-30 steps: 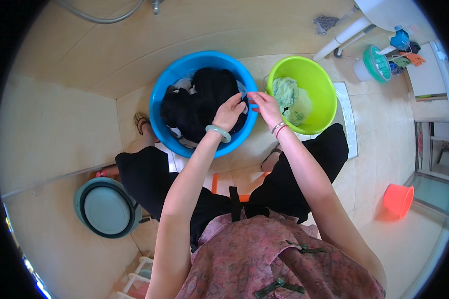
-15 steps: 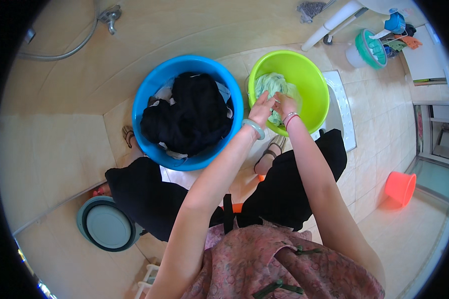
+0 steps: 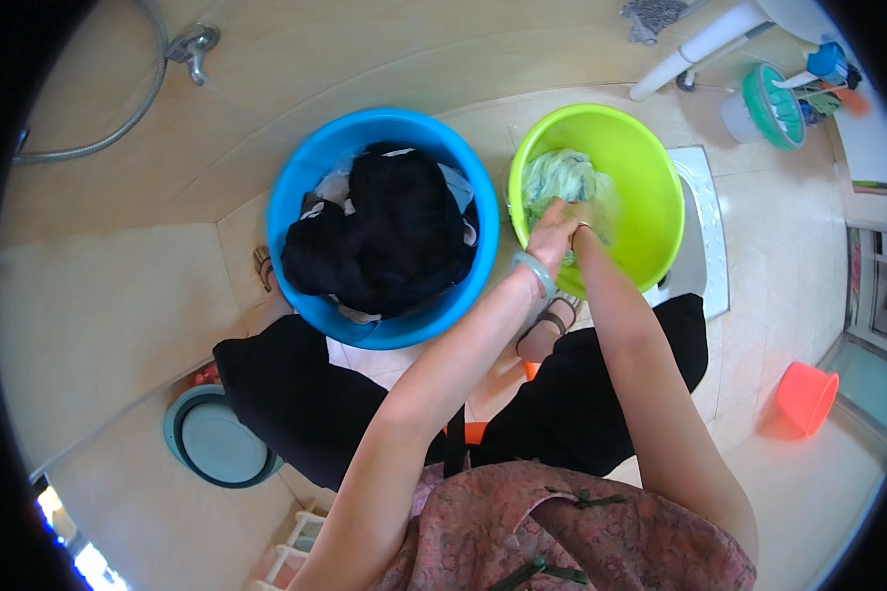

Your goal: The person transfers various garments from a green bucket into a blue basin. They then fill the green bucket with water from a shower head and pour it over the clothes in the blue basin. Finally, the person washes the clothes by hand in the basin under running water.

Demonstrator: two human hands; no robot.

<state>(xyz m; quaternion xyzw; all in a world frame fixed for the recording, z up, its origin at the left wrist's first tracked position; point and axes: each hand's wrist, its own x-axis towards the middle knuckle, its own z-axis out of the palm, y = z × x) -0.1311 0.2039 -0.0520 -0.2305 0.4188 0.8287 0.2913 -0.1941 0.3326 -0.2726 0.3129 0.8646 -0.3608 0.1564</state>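
Note:
Inside a lime-green basin [image 3: 650,212] lies a wet, pale green cloth [image 3: 562,175]. My left hand [image 3: 554,232] and my right hand [image 3: 581,214] meet at the cloth's near edge, low in the basin. The left hand's fingers are closed and pressed against the right hand; whatever they grip is hidden. The right hand's fingers are mostly out of sight behind the left. A pale jade bangle [image 3: 534,274] circles my left wrist. To the left stands a blue basin [image 3: 384,338], heaped with dark clothes [image 3: 394,231] and a few lighter pieces.
A white squat toilet pan [image 3: 708,231] lies right of the green basin. A coral bucket [image 3: 806,399] stands at the right, a grey-green basin [image 3: 225,445] at the lower left. A lined bin [image 3: 774,108] sits beyond, near a white pipe [image 3: 695,51]. A tap [image 3: 195,47] is on the wall.
My hands have closed together, the left now over the right, lower against the cloth. The basins have shifted slightly right in the picture as the view moved.

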